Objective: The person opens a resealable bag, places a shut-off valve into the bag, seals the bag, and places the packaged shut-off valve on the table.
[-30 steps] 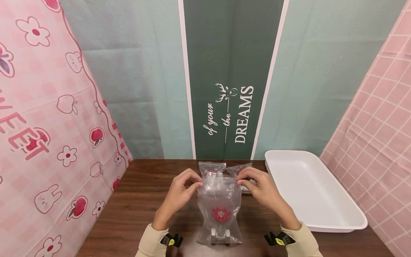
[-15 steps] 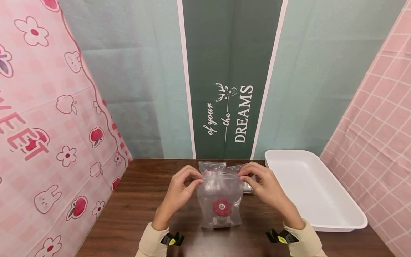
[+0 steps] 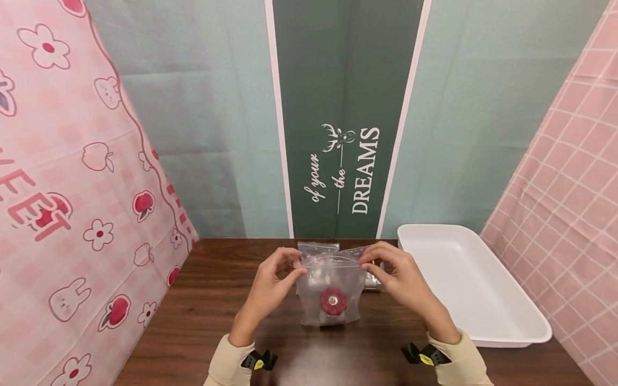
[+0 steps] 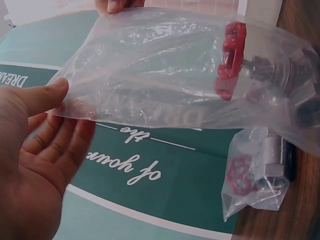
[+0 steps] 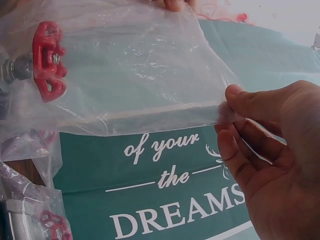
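A clear zip-lock bag (image 3: pixel 347 281) hangs upright between my hands, its top edge stretched across. Inside is a metal valve (image 4: pixel 272 70) with a red handwheel (image 3: pixel 333 302), lying low in the bag. My left hand (image 3: pixel 272 281) pinches the bag's left top corner between thumb and fingers. At the opposite corner, my right hand (image 3: pixel 403 281) pinches the plastic the same way. The mouth's two edges bow slightly apart in the head view. The valve's lower body is blurred by the plastic.
Behind the held bag stand two more bagged valves, one on the left (image 4: pixel 255 172) and one on the right (image 5: pixel 35 215). A white tray (image 3: pixel 463 289) lies at the right of the brown wooden table (image 3: pixel 207 300). Hanging cloths (image 3: pixel 232 161) border the table.
The bag's lower end with the valve has moved away from me, toward the back of the table. Both hands keep their pinch on the corners and have shifted only slightly.
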A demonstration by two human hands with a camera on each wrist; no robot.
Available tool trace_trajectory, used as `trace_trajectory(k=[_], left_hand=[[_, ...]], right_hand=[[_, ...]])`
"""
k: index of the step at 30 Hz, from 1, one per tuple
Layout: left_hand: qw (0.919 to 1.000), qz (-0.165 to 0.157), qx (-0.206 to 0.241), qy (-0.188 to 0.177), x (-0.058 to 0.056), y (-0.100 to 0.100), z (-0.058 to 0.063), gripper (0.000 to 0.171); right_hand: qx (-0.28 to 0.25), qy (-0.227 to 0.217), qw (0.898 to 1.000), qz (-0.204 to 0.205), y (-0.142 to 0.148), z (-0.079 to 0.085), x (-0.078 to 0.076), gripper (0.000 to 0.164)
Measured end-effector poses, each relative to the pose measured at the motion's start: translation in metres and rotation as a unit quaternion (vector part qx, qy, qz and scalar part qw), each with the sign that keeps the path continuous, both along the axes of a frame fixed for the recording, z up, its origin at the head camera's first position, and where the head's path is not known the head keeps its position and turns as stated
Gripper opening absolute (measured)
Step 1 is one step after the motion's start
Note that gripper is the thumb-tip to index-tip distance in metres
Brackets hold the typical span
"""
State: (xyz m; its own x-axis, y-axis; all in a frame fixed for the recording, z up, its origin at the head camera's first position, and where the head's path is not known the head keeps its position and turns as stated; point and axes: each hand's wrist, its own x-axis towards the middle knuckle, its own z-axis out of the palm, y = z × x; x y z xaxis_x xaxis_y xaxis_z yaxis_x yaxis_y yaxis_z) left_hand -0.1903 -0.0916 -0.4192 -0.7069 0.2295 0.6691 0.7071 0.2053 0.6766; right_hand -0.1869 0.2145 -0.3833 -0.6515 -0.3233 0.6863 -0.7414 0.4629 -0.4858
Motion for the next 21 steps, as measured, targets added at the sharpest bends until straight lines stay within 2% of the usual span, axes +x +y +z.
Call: trace_trajectory(k=[3, 7, 13, 21], left_hand=[[0.9996, 0.009, -0.009, -0.026, 0.000, -0.001, -0.001, 0.023], [0.9993, 0.011, -0.012, -0.035, -0.002, -0.002, -0.004, 0.012], [0.9996, 0.008, 0.002, -0.027, -0.005, -0.001, -0.007, 0.009], [0.9997, 0.012, 0.015, -0.013, -0.007, 0.002, -0.007, 0.009]], right_hand=[[0.001, -0.004, 1.000, -0.009, 0.000, -0.001, -0.001, 0.027], [0.006, -0.008, 1.000, -0.022, -0.001, -0.002, -0.003, 0.027], [0.021, 0.008, 1.000, -0.014, -0.008, 0.001, -0.007, 0.026], [0.099, 0.035, 0.994, -0.033, -0.034, 0.018, -0.007, 0.034]])
